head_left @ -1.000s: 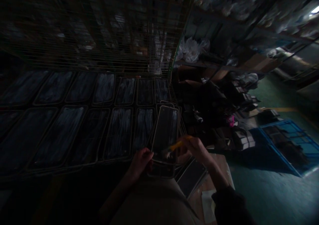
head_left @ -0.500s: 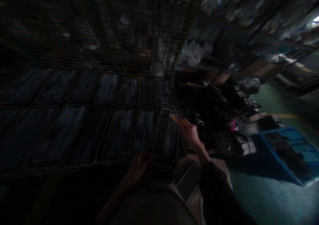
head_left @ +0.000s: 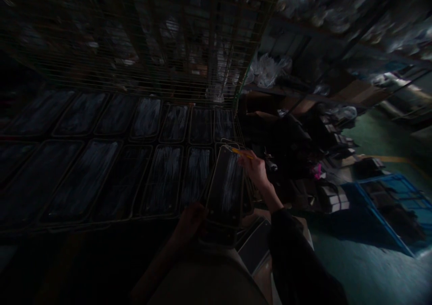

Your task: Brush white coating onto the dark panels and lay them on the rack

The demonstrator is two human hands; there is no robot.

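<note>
My right hand (head_left: 255, 167) is closed around the yellow handle of a brush (head_left: 241, 152), whose tip is at the top end of a dark rectangular panel (head_left: 222, 185) with rounded corners. Whitish streaks run lengthwise down this panel, and small round spots show near its lower corners. At the panel's lower left edge, my left hand (head_left: 189, 221) grips it, its fingers partly lost in shadow. The held panel lies tilted over other panels. To the left, two rows of similar streaked panels (head_left: 162, 179) lie side by side.
A wire mesh cage wall (head_left: 151, 57) rises behind the rows. More dark panels (head_left: 254, 244) lie on a cardboard surface by my right forearm. A blue crate (head_left: 394, 206) stands on the green floor at right, and plastic bags (head_left: 268, 68) fill a shelf behind.
My right hand has moved the brush slightly up to the panel's top end. The whitish streaks now reach higher on the panel. My left hand stays at its edge.
</note>
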